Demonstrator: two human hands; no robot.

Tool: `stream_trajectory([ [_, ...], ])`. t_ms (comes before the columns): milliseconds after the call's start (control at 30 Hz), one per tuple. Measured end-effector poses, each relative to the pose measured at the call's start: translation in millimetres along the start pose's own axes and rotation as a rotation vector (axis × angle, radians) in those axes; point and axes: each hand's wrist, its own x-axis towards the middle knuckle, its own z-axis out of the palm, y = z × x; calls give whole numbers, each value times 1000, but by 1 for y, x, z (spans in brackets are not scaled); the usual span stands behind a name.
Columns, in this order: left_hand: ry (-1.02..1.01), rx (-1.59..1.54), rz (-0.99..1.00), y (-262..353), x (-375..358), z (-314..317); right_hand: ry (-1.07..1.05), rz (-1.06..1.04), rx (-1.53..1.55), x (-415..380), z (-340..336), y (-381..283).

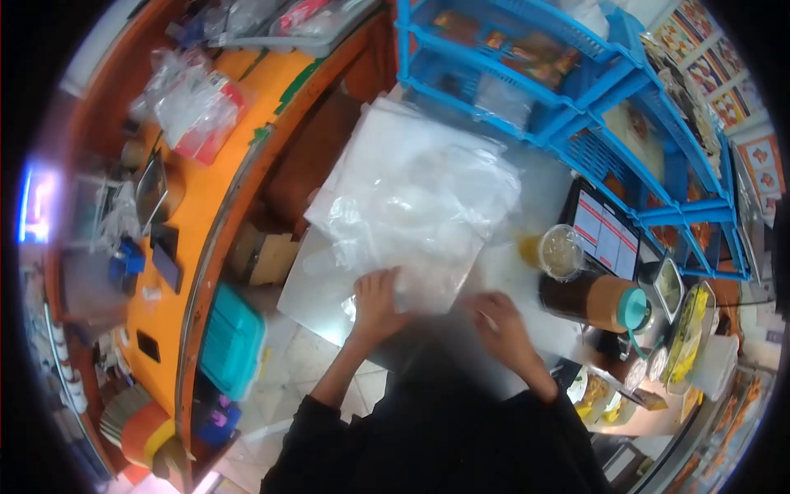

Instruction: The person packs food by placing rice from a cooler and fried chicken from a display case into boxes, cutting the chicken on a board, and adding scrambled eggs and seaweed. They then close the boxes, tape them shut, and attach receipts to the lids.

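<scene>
A pile of clear plastic bags and white sheets (411, 181) covers much of the metal table (317, 288). My left hand (377, 309) lies at the pile's near edge, fingers spread on the plastic. To the right, my right hand (500, 329) hovers over the table's near side, its fingers bent and blurred; whether it holds anything is too unclear to tell. A lidded clear cup (560, 252) and a brown jug with a teal lid (588, 303) stand to the right of the pile.
Blue plastic racks (527, 103) rise behind the table. A tablet (605, 230) leans near the cup. Food containers (687, 337) stand at the right. On the left are an orange counter (210, 181) and, lower down, a teal crate (232, 342).
</scene>
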Motion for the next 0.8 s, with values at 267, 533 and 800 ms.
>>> stream_trajectory([
  [267,-59,-58,90,-11,-18,10,-90,-439,-120,39,102,36],
  [533,164,50,312,-12,-11,11,107,-107,-2,39,138,57],
  [800,115,102,514,-56,-1,9,347,45,601,-32,28,18],
])
